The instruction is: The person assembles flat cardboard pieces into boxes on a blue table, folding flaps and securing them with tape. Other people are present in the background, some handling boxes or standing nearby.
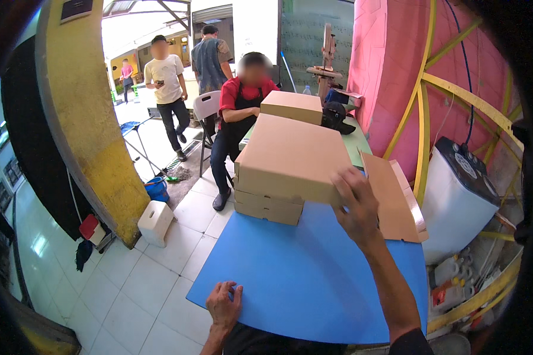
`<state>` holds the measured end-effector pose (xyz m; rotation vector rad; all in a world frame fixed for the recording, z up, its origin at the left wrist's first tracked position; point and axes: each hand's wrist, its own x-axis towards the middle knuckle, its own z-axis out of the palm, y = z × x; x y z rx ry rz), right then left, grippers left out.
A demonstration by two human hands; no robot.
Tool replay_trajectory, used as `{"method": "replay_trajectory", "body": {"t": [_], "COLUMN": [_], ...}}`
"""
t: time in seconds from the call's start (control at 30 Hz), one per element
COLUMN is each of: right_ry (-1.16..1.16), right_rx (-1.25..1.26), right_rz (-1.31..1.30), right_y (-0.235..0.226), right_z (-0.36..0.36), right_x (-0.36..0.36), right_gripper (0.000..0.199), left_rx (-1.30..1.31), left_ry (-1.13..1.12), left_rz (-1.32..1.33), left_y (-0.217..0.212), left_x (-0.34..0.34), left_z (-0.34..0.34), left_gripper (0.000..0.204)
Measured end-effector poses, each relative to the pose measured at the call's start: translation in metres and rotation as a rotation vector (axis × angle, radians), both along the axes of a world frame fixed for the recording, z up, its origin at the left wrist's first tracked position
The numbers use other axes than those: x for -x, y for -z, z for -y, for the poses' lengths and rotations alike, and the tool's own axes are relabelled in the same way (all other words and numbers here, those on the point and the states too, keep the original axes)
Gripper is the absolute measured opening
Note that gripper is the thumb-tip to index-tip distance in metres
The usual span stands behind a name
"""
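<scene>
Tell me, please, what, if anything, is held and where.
The right hand apparently holds the top cardboard box by its near right corner; the left hand, nothing.

Top box [293, 154]: plain brown cardbd, shut, approx. flat, atop lower boxes [266, 209], same colour, w/ small side notches; juts past them twd 4 o'clock. Stack at 11 o'clock on blue surface [290, 269].

Pillar: yellow-painted pillar [84, 112], its paint patchy, at ten o'clock
Wall: pink wall [404, 56] between one and two o'clock
Frame: yellow lattice frame [424, 121] at two o'clock
Floor: white square tiles [124, 296] around eight o'clock
Seats: white step stool [156, 222] at eight, white chair [207, 105] at eleven
Appliance: white washing machine [456, 204] at three
Light: strong daylight from eleven
</scene>
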<state>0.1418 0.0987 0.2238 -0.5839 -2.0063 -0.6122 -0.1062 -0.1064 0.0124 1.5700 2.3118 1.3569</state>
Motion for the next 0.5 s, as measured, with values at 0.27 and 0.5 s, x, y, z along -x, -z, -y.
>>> {"method": "replay_trajectory", "body": {"t": [0.27, 0.5], "right_ry": [0.197, 0.215], "right_rx": [0.243, 0.267], "right_rz": [0.164, -0.008], "right_y": [0.027, 0.031], "right_z": [-0.084, -0.084], "right_x": [0.067, 0.073], "right_gripper": [0.066, 0.05], "left_rx": [-0.028, -0.029], "left_ry": [-0.07, -0.068], "left_rz": [0.017, 0.051], "left_y": [0.003, 0.003], "left_x": [0.003, -0.002], "left_z": [-0.001, 0.0], "left_gripper": [0.006, 0.005]}}
